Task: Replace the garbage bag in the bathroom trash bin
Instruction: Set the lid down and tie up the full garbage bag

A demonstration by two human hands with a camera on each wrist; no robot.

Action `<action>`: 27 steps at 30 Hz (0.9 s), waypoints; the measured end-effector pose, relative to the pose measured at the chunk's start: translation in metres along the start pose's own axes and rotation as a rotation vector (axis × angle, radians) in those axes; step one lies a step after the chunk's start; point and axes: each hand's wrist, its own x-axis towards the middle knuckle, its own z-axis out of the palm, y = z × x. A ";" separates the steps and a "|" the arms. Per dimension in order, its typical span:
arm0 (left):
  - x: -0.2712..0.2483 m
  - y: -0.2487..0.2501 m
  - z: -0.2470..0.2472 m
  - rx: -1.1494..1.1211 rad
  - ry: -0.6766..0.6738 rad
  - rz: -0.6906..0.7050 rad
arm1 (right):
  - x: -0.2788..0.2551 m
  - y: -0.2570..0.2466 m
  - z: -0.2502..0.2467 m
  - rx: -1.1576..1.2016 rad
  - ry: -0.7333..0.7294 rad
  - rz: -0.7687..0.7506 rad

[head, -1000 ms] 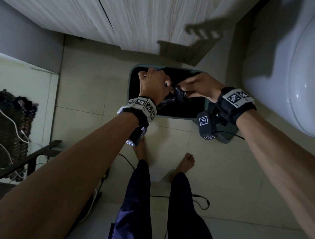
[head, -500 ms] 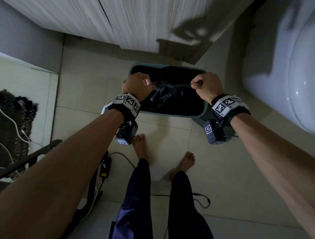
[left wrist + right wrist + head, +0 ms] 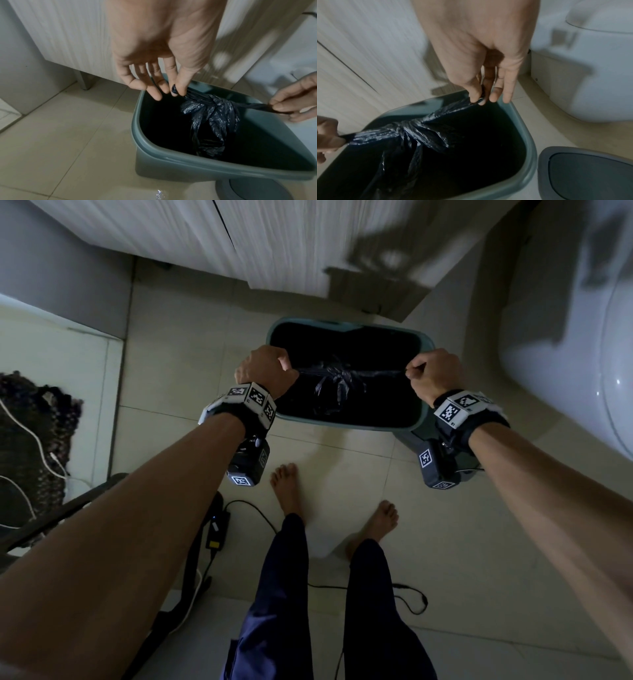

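1. The tiled bathroom floor (image 3: 171,378) is lying under a teal trash bin (image 3: 346,424), with a white toilet (image 3: 582,344) on the right and a pale wooden cabinet (image 3: 239,241) behind the bin.
2. A black garbage bag (image 3: 339,386) is sitting inside the bin, and its top is tied in a knot that is hanging over the middle of the opening.
3. The left hand (image 3: 265,369) is pinching one twisted end of the bag between thumb and pointer finger, while its other fingers (image 3: 152,89) are hanging loose and a little spread.
4. The right hand (image 3: 433,373) is pinching the other end the same way, with its other fingers (image 3: 506,86) lying straight and close together.
5. The two ends are stretching out tight from the knot, one to each hand.
6. The head view is showing both hands as closed fists, bare feet (image 3: 286,487) and black cables (image 3: 260,515) on the floor.
7. Only the wrist views are showing the loose fingers and the knot up close.
8. The right wrist view is also showing the bin's grey lid (image 3: 587,173) lying on the floor just beside the bin.
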 end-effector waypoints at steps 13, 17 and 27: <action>0.001 0.006 0.029 -0.195 -0.114 0.076 | 0.004 -0.033 0.030 0.085 -0.181 -0.114; 0.006 0.016 0.033 -0.158 -0.101 0.128 | 0.006 -0.035 0.033 0.119 -0.160 -0.162; 0.004 0.044 -0.009 -0.043 -0.110 0.180 | -0.001 -0.030 0.007 0.086 0.034 -0.258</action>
